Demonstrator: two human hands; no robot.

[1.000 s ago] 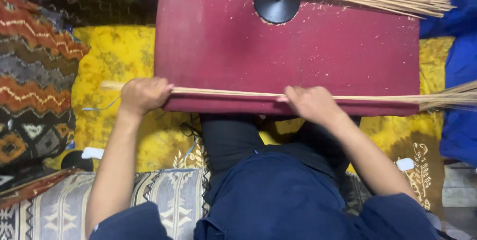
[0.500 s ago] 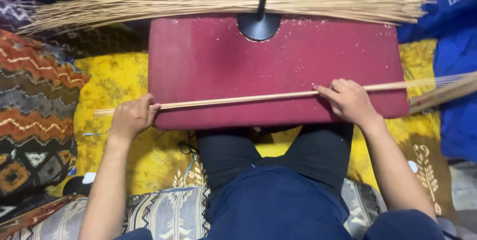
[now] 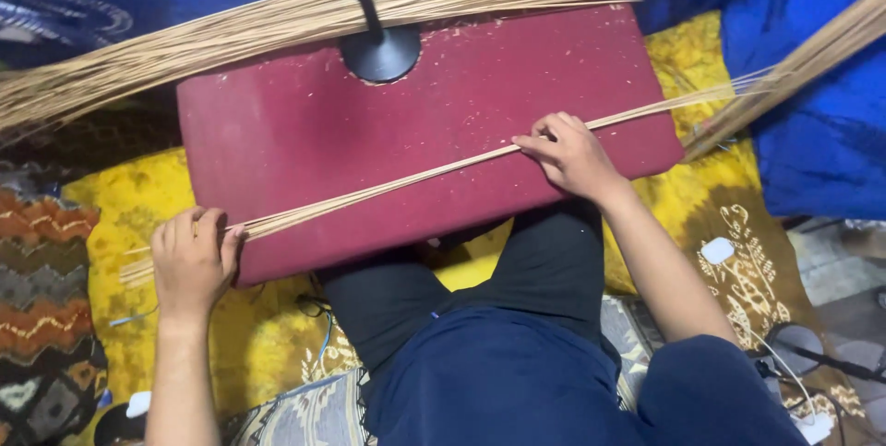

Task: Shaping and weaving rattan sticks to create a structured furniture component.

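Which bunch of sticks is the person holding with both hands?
The thin bunch lying slantwise across the red board, gripped by the left hand and right hand. The big pile behind lies untouched.

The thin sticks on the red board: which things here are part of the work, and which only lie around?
In use:
- left hand
- right hand
- bundle of thin sticks
- red board

Lying about:
- big heap of sticks
- black stand
- yellow cloth
- blue cloth

A thin bundle of long, pale tan, straw-like sticks (image 3: 415,178) lies slantwise across a dark red padded board, its thicker end low at the left edge, its thin tips fanning past the upper right corner.
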